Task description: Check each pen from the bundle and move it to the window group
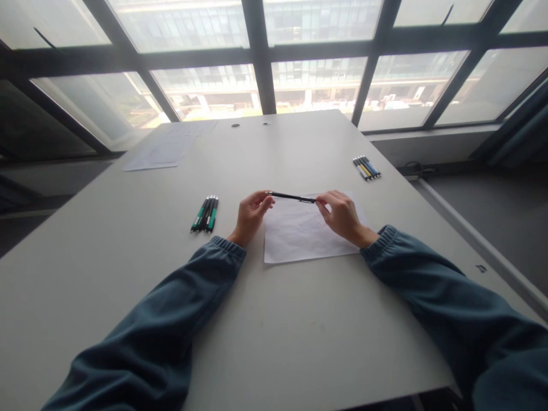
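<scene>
Both hands hold one black pen [291, 197] level above a white sheet of paper [299, 237]. My left hand [250, 214] pinches the pen's left end. At the other end, my right hand [342, 216] pinches it with closed fingers. The sheet lies flat on the grey table [274, 319], just under and between the two hands. Blue-grey sleeves cover both forearms.
A bunch of green and black pens [205, 214] lies left of my left hand. Another bunch with blue and yellow pens [366, 168] lies at the far right, near the table's edge. Papers [165, 149] rest at the far left corner. Large windows stand behind.
</scene>
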The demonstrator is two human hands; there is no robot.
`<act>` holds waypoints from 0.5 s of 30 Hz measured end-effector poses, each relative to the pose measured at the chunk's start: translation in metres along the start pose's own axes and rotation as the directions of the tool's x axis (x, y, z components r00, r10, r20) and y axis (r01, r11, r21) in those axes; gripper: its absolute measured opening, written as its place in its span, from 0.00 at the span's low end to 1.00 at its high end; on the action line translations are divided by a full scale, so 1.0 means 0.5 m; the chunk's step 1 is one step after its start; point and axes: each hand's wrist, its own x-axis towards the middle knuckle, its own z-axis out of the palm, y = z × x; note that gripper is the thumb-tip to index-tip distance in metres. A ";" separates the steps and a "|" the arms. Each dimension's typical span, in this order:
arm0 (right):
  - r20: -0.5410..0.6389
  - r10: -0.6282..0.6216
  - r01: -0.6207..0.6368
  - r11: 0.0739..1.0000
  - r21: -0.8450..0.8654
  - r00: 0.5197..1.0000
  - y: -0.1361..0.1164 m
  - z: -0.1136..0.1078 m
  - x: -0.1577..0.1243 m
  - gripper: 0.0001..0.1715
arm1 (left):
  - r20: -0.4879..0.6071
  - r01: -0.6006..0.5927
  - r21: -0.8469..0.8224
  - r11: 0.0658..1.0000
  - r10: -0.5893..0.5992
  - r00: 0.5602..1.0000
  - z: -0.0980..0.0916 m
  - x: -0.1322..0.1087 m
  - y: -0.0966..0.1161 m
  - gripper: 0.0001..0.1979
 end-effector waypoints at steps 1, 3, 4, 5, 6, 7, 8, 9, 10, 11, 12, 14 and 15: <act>-0.013 0.015 -0.015 1.000 -0.005 1.000 0.002 -0.004 0.003 0.11 | -0.002 -0.008 -0.008 1.000 0.008 1.000 -0.001 0.001 0.000 0.24; -0.047 0.063 -0.064 0.998 -0.015 0.997 0.013 -0.013 0.009 0.11 | -0.005 -0.013 -0.011 1.000 0.013 1.000 -0.004 0.003 0.000 0.26; -0.066 0.097 -0.098 0.995 -0.023 0.993 0.024 -0.018 0.014 0.11 | -0.014 -0.009 -0.010 1.000 0.009 1.000 -0.006 0.003 0.000 0.26; -0.084 0.135 -0.138 0.990 -0.034 0.987 0.038 -0.025 0.018 0.10 | -0.022 -0.001 -0.006 1.000 0.001 1.000 -0.007 0.004 -0.001 0.25; -0.104 0.180 -0.186 0.981 -0.048 0.978 0.055 -0.031 0.022 0.10 | -0.025 0.004 -0.001 1.000 -0.004 1.000 -0.008 0.004 -0.002 0.25; -0.133 0.240 -0.250 0.966 -0.067 0.962 0.075 -0.039 0.025 0.10 | -0.026 0.008 0.004 1.000 -0.007 1.000 -0.009 0.004 -0.002 0.24; -0.148 0.303 -0.318 0.944 -0.091 0.941 0.097 -0.046 0.027 0.10 | -0.025 0.009 0.009 1.000 -0.008 1.000 -0.010 0.004 -0.003 0.23; -0.161 0.368 -0.388 0.913 -0.121 0.916 0.120 -0.053 0.028 0.11 | -0.022 0.008 0.015 1.000 -0.008 1.000 -0.011 0.003 -0.004 0.22; -0.162 0.428 -0.451 0.878 -0.157 0.889 0.143 -0.060 0.028 0.11 | -0.015 0.007 0.020 1.000 -0.007 1.000 -0.011 0.003 -0.004 0.22; -0.161 0.481 -0.506 0.841 -0.194 0.862 0.165 -0.066 0.027 0.12 | -0.008 0.006 0.026 1.000 -0.006 1.000 -0.012 0.003 -0.004 0.21; -0.155 0.527 -0.550 0.804 -0.228 0.835 0.186 -0.071 0.025 0.12 | -0.001 0.004 0.032 0.999 -0.004 1.000 -0.012 0.002 -0.004 0.20; -0.151 0.605 -0.620 0.731 -0.285 0.782 0.219 -0.078 0.020 0.12 | 0.012 -0.002 0.047 0.999 0.001 1.000 -0.013 0.002 -0.003 0.19; -0.143 0.637 -0.646 0.699 -0.307 0.758 0.231 -0.079 0.018 0.12 | 0.019 -0.004 0.055 0.998 0.002 1.000 -0.014 0.002 -0.002 0.19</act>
